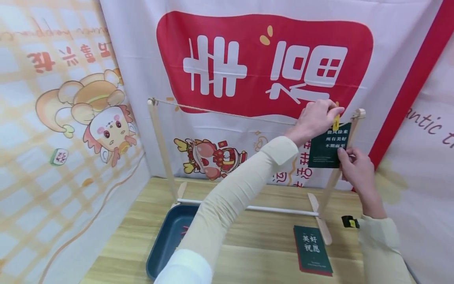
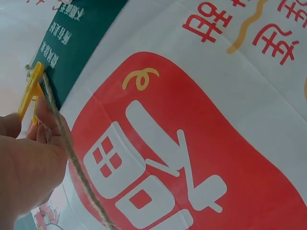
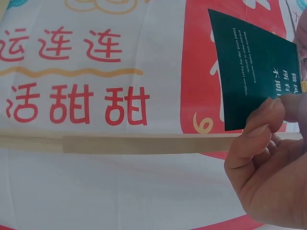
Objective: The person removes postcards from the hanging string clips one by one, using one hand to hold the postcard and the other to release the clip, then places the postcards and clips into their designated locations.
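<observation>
My left hand (image 1: 317, 118) pinches a yellow clothespin (image 1: 336, 123) between thumb and fingers at the right end of a twine line (image 1: 220, 113). In the left wrist view the clothespin's tip (image 2: 37, 72) sits over the twine, at the edge of a dark green card (image 2: 79, 40) with white writing. My right hand (image 1: 357, 167) holds that card (image 1: 323, 156) by its right edge, beside the frame's right wooden post. Seen from the right wrist, thumb and fingertips (image 3: 261, 117) pinch the card near a lower corner.
The wooden frame's left post (image 1: 161, 146) and white crossbar (image 1: 280, 210) stand on the table. A stack of green and red cards (image 1: 312, 250) lies near its right foot. At lower left is a dark blue tray (image 1: 159, 240), partly behind my left arm. A small black-and-yellow object (image 1: 349, 222) lies by my right sleeve.
</observation>
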A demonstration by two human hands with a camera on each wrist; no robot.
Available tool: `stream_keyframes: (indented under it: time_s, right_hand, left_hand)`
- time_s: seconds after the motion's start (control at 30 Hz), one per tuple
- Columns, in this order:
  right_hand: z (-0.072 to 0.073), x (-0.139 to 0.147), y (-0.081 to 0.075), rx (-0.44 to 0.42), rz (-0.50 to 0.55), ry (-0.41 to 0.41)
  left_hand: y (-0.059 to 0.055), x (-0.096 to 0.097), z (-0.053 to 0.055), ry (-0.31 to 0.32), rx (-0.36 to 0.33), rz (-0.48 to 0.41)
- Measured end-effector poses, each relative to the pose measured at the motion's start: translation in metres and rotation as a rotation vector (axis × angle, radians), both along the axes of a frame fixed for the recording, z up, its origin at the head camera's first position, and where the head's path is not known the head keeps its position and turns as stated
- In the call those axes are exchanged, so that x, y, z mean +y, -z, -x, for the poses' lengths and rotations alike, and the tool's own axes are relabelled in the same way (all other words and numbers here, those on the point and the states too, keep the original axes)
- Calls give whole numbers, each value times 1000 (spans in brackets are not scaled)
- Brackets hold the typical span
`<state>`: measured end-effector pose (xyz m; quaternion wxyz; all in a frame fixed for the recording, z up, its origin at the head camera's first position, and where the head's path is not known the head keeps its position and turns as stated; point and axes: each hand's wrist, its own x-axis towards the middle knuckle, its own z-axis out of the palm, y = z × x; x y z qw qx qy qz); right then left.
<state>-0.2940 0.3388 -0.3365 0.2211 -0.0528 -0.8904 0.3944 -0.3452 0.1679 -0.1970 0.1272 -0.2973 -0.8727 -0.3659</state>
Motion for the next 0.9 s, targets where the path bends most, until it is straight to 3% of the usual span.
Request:
stream_keyframes:
  time_s: [0.2, 0.33, 0.6, 0.9]
  right_hand:
    - [-6, 6, -1, -16, -5, 19]
    - [-6, 2, -2, -36, 5, -9]
    - [-7, -4, -6, -25, -14, -34]
    - [-8, -4, -3, -80, -18, -77]
  left_hand:
    - [-3, 1, 4, 46, 47, 68]
    - [-4, -3, 6, 30, 49, 76]
    - [-7, -14, 8, 4, 70, -8]
    - [-11, -23, 11, 5, 46, -100]
